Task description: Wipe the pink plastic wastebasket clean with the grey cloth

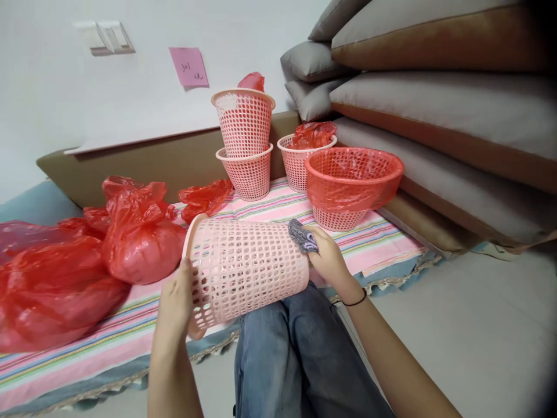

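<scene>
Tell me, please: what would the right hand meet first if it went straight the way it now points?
The right hand would likely meet the side of the tipped pink basket first; the gray cloth it holds seems to touch that side, though exact contact is unclear.

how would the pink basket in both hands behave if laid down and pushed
The held pink basket looks light for its size, since its side is full of holes. That openwork may flex slightly when squeezed. Laid down, it would likely roll in a curve, because one end is wider.
</scene>
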The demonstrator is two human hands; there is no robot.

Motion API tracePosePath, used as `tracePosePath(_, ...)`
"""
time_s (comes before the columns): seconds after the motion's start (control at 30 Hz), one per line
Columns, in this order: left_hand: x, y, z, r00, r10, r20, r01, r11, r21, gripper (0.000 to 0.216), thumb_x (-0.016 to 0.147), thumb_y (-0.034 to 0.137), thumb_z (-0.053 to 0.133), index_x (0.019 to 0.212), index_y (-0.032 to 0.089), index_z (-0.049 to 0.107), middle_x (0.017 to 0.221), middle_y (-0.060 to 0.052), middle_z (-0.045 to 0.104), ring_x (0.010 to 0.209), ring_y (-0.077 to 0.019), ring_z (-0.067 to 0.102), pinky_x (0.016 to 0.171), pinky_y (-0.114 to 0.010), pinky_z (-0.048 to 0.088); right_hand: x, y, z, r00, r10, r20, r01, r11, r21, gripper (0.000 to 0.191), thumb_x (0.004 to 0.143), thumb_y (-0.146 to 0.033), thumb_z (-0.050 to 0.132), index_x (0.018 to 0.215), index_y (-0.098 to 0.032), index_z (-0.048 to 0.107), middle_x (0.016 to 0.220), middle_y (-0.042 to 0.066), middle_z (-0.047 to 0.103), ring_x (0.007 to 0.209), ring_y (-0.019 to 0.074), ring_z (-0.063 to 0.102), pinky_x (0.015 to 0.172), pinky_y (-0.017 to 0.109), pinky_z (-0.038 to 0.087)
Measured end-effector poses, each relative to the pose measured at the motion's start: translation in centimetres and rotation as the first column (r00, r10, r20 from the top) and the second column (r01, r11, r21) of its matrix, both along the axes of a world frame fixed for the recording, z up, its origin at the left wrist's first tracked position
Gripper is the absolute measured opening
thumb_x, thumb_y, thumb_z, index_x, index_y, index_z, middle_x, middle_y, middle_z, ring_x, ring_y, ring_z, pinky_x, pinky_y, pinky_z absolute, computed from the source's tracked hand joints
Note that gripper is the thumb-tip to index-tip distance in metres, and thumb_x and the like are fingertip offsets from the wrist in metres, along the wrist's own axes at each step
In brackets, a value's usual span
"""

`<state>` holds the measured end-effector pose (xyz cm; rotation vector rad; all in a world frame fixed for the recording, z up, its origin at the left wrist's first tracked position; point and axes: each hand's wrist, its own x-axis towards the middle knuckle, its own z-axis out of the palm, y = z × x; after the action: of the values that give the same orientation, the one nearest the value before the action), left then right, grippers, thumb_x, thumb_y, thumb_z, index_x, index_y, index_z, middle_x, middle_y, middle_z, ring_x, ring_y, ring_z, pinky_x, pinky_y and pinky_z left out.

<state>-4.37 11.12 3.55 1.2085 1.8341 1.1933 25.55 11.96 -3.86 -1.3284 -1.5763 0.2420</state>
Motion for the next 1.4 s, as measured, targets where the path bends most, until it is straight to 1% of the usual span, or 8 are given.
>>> tracePosePath(0.17, -2.1, 0.6, 0.5, 0.976, -0.181, -0.121, 0.189, 0.980, 0.056, 0.068, 0.065, 0.083, 0.053, 0.076, 0.017, 0.068, 0.081, -0.008, 0.073, 0.081, -0.0257, 0.066, 0.074, -0.032, 0.055, -0.2, 1.2, 0.9, 0.999, -0.014, 0.036, 0.015, 1.000, -0.024, 0.047, 0.072, -0.003, 0.046, 0.114, -0.016, 0.064, 0.115, 0.011, 0.067, 0.109, 0.0258, 0.060, 0.097, 0.041, 0.047)
tracePosePath(0.37, -3.6, -1.2, -4.1, 0.971, -0.210, -0.116, 0.218, 0.974, 0.064, 0.071, 0.071, 0.083, 0.047, 0.086, 0.017, 0.069, 0.094, -0.011, 0.075, 0.093, -0.0278, 0.068, 0.088, -0.036, 0.053, 0.0, 3.1, 1.3, 0.997, -0.030, 0.071, 0.032, 0.999, -0.037, 0.038, 0.076, -0.005, 0.048, 0.107, -0.016, 0.066, 0.107, 0.010, 0.069, 0.102, 0.0245, 0.063, 0.090, 0.035, 0.049)
tracePosePath(0.43, -3.4, -1.7, -5.6, 0.973, -0.212, -0.093, 0.221, 0.970, 0.098, 0.074, 0.070, 0.084, 0.045, 0.086, 0.016, 0.068, 0.090, -0.011, 0.075, 0.087, -0.0271, 0.069, 0.081, -0.036, 0.055, 0.1, 3.6, 1.4, 0.996, -0.039, 0.077, 0.042, 0.998, -0.041, 0.034, 0.076, -0.005, 0.049, 0.103, -0.016, 0.067, 0.103, 0.010, 0.070, 0.098, 0.0241, 0.063, 0.087, 0.035, 0.049)
tracePosePath(0.6, -2.6, -1.6, -7.4, 0.998, -0.019, -0.052, 0.027, 0.986, 0.166, 0.071, 0.066, 0.086, 0.046, 0.075, 0.016, 0.060, 0.064, -0.007, 0.068, 0.060, -0.0231, 0.066, 0.055, -0.033, 0.055, -0.1, 3.2, 1.2, 0.996, -0.051, 0.076, 0.054, 0.998, -0.032, 0.038, 0.076, -0.004, 0.047, 0.107, -0.015, 0.066, 0.107, 0.011, 0.069, 0.100, 0.0251, 0.063, 0.089, 0.036, 0.049)
tracePosePath(0.8, -2.2, -1.0, -6.6, 0.997, -0.027, -0.078, 0.043, 0.978, 0.207, 0.057, 0.073, 0.074, 0.047, 0.067, 0.018, 0.054, 0.056, -0.003, 0.061, 0.052, -0.0176, 0.061, 0.048, -0.028, 0.050, -1.0, -0.1, -0.5, 0.996, -0.081, 0.041, 0.081, 0.997, 0.006, 0.057, 0.067, -0.002, 0.045, 0.120, -0.013, 0.061, 0.125, 0.014, 0.064, 0.117, 0.0284, 0.056, 0.104, 0.044, 0.043)
tracePosePath(1.17, -1.3, -0.7, -6.0, 0.999, 0.033, 0.040, -0.039, 0.984, 0.174, 0.050, 0.074, 0.066, 0.050, 0.067, 0.017, 0.055, 0.052, 0.001, 0.055, 0.044, -0.0134, 0.053, 0.043, -0.025, 0.047, -3.3, -6.6, -5.8, 0.994, -0.111, 0.009, 0.109, 0.987, 0.122, 0.063, 0.067, 0.002, 0.042, 0.124, -0.019, 0.058, 0.122, 0.011, 0.061, 0.117, 0.0265, 0.054, 0.103, 0.048, 0.044)
tracePosePath(1.3, -0.6, -0.1, -4.7, 0.995, -0.006, 0.101, -0.010, 0.987, 0.158, 0.050, 0.076, 0.067, 0.050, 0.068, 0.018, 0.055, 0.049, 0.003, 0.050, 0.042, -0.0130, 0.050, 0.040, -0.024, 0.044, -4.2, -7.8, -7.3, 0.995, -0.101, 0.021, 0.098, 0.991, 0.095, 0.066, 0.065, 0.003, 0.041, 0.125, -0.020, 0.058, 0.121, 0.009, 0.062, 0.116, 0.0266, 0.054, 0.102, 0.050, 0.045)
tracePosePath(1.4, -0.3, 0.3, -3.4, 1.000, -0.004, 0.030, 0.000, 0.990, 0.138, 0.051, 0.075, 0.068, 0.048, 0.066, 0.018, 0.055, 0.047, 0.002, 0.050, 0.042, -0.0133, 0.049, 0.039, -0.024, 0.042, -4.4, -8.1, -7.6, 0.998, -0.063, -0.005, 0.064, 0.996, 0.069, 0.070, 0.062, 0.003, 0.041, 0.125, -0.022, 0.059, 0.121, 0.007, 0.063, 0.116, 0.0252, 0.055, 0.103, 0.048, 0.045)
